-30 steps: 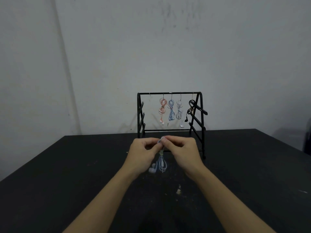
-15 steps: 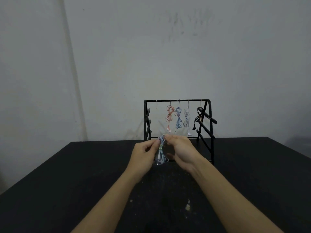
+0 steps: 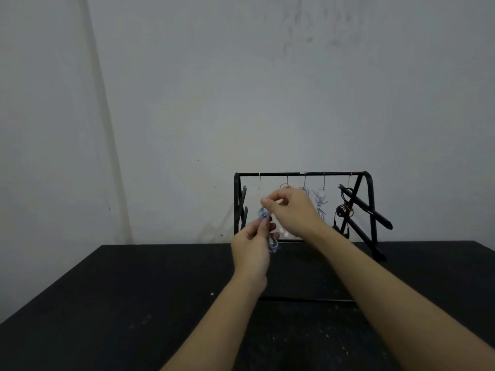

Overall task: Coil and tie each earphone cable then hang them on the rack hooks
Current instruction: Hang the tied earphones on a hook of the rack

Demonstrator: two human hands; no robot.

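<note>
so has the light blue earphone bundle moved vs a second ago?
Yes. The bundle has gone up and away from the person, from in front of the rack's base to just under its empty leftmost hook, both hands gripping it.

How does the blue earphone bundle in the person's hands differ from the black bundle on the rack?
The blue earphone bundle is light blue; the black bundle is dark. The blue one is held off the rack, the left hand gripping its middle and the right hand pinching its top; the black one hangs untouched from a hook at the rack's right end. The blue one sits near the empty leftmost hook. Both are coiled.
</note>
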